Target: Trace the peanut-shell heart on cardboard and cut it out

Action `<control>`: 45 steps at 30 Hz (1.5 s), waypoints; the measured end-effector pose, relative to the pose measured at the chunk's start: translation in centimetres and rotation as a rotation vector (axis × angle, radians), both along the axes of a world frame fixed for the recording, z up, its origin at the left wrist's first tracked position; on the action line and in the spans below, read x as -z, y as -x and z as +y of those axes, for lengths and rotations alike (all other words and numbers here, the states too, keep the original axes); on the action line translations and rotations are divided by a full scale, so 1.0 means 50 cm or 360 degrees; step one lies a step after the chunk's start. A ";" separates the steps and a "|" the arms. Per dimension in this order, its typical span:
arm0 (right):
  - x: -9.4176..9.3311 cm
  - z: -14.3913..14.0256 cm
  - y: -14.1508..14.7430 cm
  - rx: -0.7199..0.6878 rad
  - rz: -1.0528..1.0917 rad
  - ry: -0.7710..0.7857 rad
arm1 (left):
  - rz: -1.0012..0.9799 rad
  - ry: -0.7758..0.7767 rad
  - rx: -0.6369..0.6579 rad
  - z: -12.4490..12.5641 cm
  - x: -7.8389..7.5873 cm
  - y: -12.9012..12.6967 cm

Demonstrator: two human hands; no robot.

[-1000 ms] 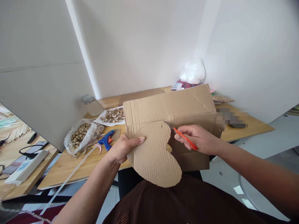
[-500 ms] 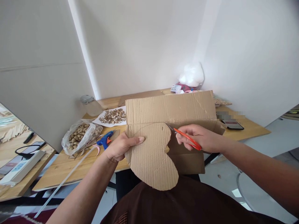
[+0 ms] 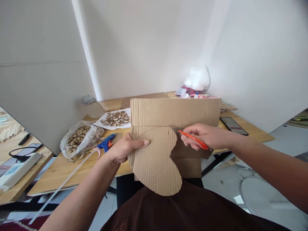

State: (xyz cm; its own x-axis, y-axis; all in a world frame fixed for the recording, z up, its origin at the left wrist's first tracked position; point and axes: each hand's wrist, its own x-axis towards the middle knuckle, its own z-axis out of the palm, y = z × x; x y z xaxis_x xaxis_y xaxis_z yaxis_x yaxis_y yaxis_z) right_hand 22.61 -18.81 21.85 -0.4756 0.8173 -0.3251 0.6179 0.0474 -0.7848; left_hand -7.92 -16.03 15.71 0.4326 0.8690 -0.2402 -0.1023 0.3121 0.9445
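My left hand point(image 3: 124, 148) grips the left edge of a brown corrugated cardboard sheet point(image 3: 173, 112), held upright over the table's front edge. A rounded, heart-like lobe point(image 3: 156, 163) is partly cut out of the sheet and hangs down toward my lap. My right hand point(image 3: 207, 136) holds orange-handled scissors point(image 3: 191, 138), with the blades at the cut line near the top of the lobe. A pencil outline runs across the cardboard above my left thumb.
On the wooden table point(image 3: 72, 166) lie a plastic bag of nuts point(image 3: 78, 138), shells on white paper point(image 3: 115, 118), a blue glue gun point(image 3: 106, 143), a jar point(image 3: 92, 106), a phone point(image 3: 232, 125) and a white bag point(image 3: 197, 78). A long white stick point(image 3: 62, 184) leans off the edge.
The cardboard has turned a little, its top edge now level. Both hands moved with it and stayed gripped; the scissors remain at the same spot in the cut.
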 end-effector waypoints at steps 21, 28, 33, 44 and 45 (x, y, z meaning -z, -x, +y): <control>0.060 0.021 0.002 -0.0027 0.0170 0.0058 | 0.0095 -0.0046 0.0078 0.022 0.008 0.022; 0.064 0.016 0.002 0.0091 0.0100 0.0042 | 0.0106 -0.0050 0.0101 0.026 0.009 0.024; 0.076 0.019 0.002 0.0119 0.0091 -0.0010 | 0.0146 -0.0058 0.0074 0.026 0.010 0.024; 0.095 0.029 0.022 0.0121 0.0224 -0.0151 | 0.0028 -0.0686 -0.0876 0.022 0.010 0.022; 0.097 0.029 0.026 0.0123 0.0234 -0.0153 | 0.0015 -0.0785 -0.0958 0.020 0.007 0.024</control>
